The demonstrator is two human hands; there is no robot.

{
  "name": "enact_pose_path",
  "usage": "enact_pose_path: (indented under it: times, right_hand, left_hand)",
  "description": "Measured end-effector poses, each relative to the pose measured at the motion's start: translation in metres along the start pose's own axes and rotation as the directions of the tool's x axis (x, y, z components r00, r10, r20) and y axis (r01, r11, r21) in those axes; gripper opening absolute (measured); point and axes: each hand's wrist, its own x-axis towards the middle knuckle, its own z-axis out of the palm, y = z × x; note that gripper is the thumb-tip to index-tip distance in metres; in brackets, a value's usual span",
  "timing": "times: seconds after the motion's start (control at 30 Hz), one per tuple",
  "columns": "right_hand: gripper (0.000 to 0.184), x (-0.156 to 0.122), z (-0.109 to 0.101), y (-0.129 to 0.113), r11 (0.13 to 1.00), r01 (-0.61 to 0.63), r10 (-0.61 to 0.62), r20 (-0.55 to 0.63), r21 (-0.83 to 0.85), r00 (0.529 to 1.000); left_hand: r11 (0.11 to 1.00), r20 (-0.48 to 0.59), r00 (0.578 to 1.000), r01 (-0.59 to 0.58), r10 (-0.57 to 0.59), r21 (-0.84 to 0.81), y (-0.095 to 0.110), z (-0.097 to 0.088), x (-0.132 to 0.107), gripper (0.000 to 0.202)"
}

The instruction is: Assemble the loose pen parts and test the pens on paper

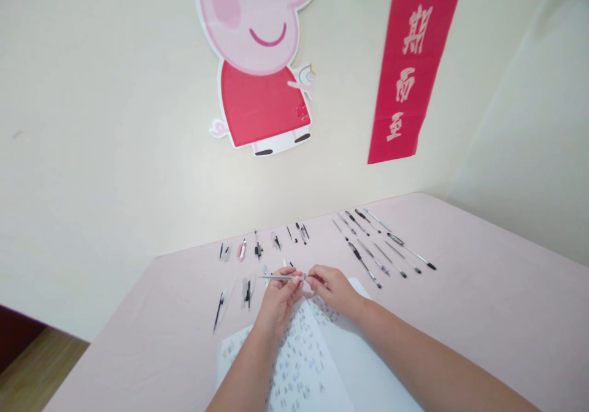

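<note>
It looks like a room in a home: a big pink pig picture [262, 102] and a red paper strip [407, 99] are on the pale wall [115, 124], over a pink table [483, 277], with a wood floor [41, 363] below

From where I watch, open bench [488, 314] lies right of the right forearm and along the left edge; a hand could pass low through either. The middle is blocked: left hand [278, 295] and right hand [334, 286] come together at a slim grey pen [271, 277]. Past them, a narrow lane separates pen parts [248, 293] on the left from laid-out pens [365, 265] on the right. Wall [115, 154] bounds the far side.
</note>
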Motion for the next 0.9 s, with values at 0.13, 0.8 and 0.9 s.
enact_pose_path:
  times: [0.13,0.8,0.9]
  right_hand:
    - [0.031,0.0002,0.0001,0.0016,1.0,0.002,-0.002,0.021,-0.002,1.0]
    - [0.028,-0.0008,-0.0005,-0.0009,1.0,-0.014,0.014,0.038,0.001,0.999]
    - [0.014,-0.0016,-0.0007,-0.003,1.0,-0.018,0.017,0.012,0.018,1.0]
  left_hand:
    - [1.0,-0.004,1.0,0.013,-0.013,-0.006,0.0005,0.0,-0.0006,0.031]
    - [1.0,-0.004,1.0,0.008,-0.008,-0.003,0.0001,-0.0005,0.0009,0.032]
    - [1.0,-0.003,1.0,-0.003,0.002,-0.013,0.0001,-0.0008,0.0015,0.031]
